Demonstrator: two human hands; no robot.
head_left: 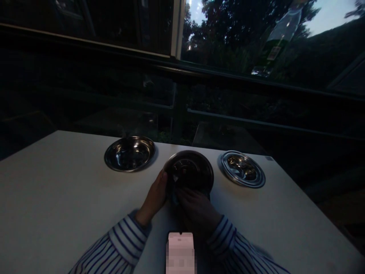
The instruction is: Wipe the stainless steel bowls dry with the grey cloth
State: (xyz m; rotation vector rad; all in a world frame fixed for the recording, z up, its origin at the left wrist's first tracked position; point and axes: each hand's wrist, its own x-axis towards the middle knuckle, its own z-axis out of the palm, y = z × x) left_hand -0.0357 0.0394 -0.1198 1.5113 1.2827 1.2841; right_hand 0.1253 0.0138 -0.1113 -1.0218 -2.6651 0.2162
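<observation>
- Take the shallow metal bowl [189, 161] at the hands as the landmark: see it over the middle of the white table [71, 190], with its inside in deep shadow. Cannot tell if resting or lifted.
- See the left hand [156, 196] at the left rim of this bowl, thumb on the edge, other fingers mostly hidden; judge the grip as closed around the rim.
- Find the right hand [198, 209] at the near side of the bowl, with fingers reaching over the inside. Cannot tell their opening, nor anything held in them, because of the dark.
- Hold the rim firmly with the left hand, to prevent turning or sliding under the right one.
- Use light, even pressure with the right fingers, with care for the thin edge.
- Leave room for the wide metal dish [129, 154] to the left of the bowl and the metal dishware [242, 169] to its right, both apart from it.
- Mind the phone [180, 253] on the near side of the bowl, between the striped sleeves [125, 239].
</observation>
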